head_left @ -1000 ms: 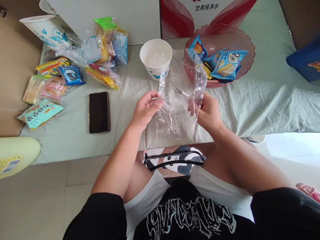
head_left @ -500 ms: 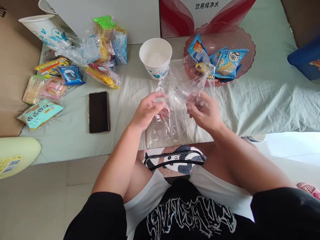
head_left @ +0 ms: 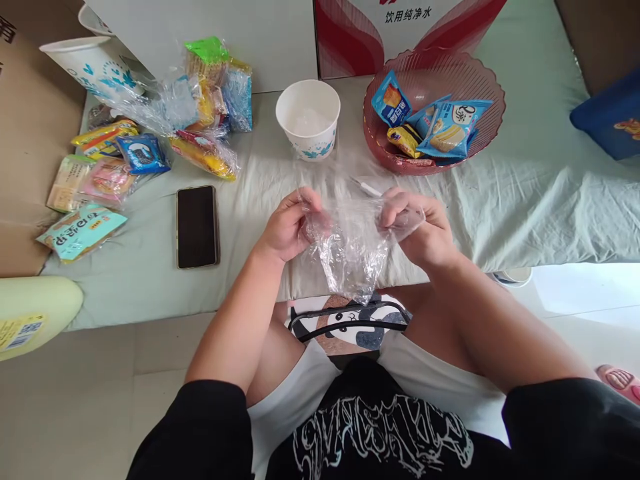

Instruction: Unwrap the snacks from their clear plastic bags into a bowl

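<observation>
A clear plastic bag (head_left: 353,247) is stretched between my hands, its lower end hanging over the front edge of the cloth-covered surface. My left hand (head_left: 295,223) pinches one side of it, fingers closed on the film. On the other side, my right hand (head_left: 417,223) grips the plastic with curled fingers. Just beyond the bag lies a thin white stick-like item (head_left: 369,189), partly hidden. A white paper cup (head_left: 314,137) with blue leaf print stands upright behind my left hand. Behind my right hand sits a pink ribbed bowl (head_left: 483,73) holding several packaged snacks (head_left: 453,130).
A black phone (head_left: 197,227) lies left of my hands. Farther left are several wrapped snacks (head_left: 83,230), a plastic-covered snack bundle (head_left: 205,100) and a tilted paper cup (head_left: 95,70). Boxes (head_left: 415,33) line the back. A blue object (head_left: 607,123) is at right.
Both hands now hold the bag's edges, pulling it taut. The bag has come away from the bowl and toward me; before, it lay looser and my left fingers were spread.
</observation>
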{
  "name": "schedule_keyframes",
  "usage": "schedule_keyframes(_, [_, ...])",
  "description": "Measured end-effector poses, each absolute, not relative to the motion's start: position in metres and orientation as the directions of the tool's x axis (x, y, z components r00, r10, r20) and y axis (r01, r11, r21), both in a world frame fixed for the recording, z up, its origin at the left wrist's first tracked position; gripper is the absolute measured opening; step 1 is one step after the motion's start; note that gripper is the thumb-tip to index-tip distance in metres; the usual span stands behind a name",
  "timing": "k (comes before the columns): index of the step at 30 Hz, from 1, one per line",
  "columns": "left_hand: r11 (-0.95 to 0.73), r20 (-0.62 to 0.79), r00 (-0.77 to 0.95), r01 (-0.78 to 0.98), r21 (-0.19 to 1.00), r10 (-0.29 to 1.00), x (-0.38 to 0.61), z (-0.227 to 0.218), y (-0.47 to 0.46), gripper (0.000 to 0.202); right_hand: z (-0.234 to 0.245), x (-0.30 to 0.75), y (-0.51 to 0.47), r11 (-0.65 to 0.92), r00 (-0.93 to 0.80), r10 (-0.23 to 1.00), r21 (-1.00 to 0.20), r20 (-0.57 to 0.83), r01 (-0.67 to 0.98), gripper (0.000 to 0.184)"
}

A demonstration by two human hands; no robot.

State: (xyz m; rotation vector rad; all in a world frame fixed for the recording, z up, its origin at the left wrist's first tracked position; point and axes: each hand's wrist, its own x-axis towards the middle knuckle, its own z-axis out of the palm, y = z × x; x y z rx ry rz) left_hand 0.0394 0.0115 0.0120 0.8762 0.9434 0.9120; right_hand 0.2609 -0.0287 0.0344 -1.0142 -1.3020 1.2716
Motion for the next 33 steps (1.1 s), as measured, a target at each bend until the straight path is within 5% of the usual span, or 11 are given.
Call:
schedule_keyframes(3, [0.347,-0.240,0.326,-0.322,0.881,0.914,0.038,0.009,0.014,0.025,0.033,0.263,-0.026,0.069,-0.123,0.989,-0.990,0.084,-0.122,0.031])
schedule_keyframes(8, [0.323,-0.193,0.375,-0.322,0.890,0.907,0.035,0.004,0.013,0.018,0.024,0.267,-0.020,0.036,-0.063,0.997,-0.997,0.040,-0.064,0.056])
schedule_keyframes(14, [0.337,-0.263,0.264,-0.296,0.894,0.928,0.039,0.011,0.016,0.018,0.018,0.267,-0.016,-0.121,-0.104,0.988,-0.993,-0.119,-0.012,0.032])
schedule_keyframes(17, [0.310,-0.284,0.128,-0.326,0.893,0.950,0.040,0.012,0.021,0.013,0.009,0.271,-0.015,0.027,-0.006,1.000,-0.997,0.027,0.073,0.024])
schedule_keyframes(21, [0.282,-0.284,0.043,-0.322,0.904,0.958,0.038,0.007,0.025,0.010,-0.002,0.278,-0.014,0.368,-0.075,0.928,-0.869,0.364,0.330,0.049])
schedule_keyframes(26, [0.303,-0.281,0.150,-0.143,0.942,0.948,0.036,0.001,0.022,0.005,0.000,0.273,-0.017,0.525,-0.184,0.846,-0.724,0.500,0.447,0.068])
schedule_keyframes(28, [0.283,-0.266,0.188,-0.071,0.956,0.946,0.037,0.000,0.021,0.006,0.005,0.269,-0.018,0.515,-0.151,0.849,-0.732,0.506,0.445,0.063])
schedule_keyframes(33, [0.235,-0.227,0.292,0.009,0.972,0.929,0.035,-0.001,0.019,0.012,0.017,0.263,-0.023,0.388,-0.042,0.899,-0.747,0.436,0.540,0.012])
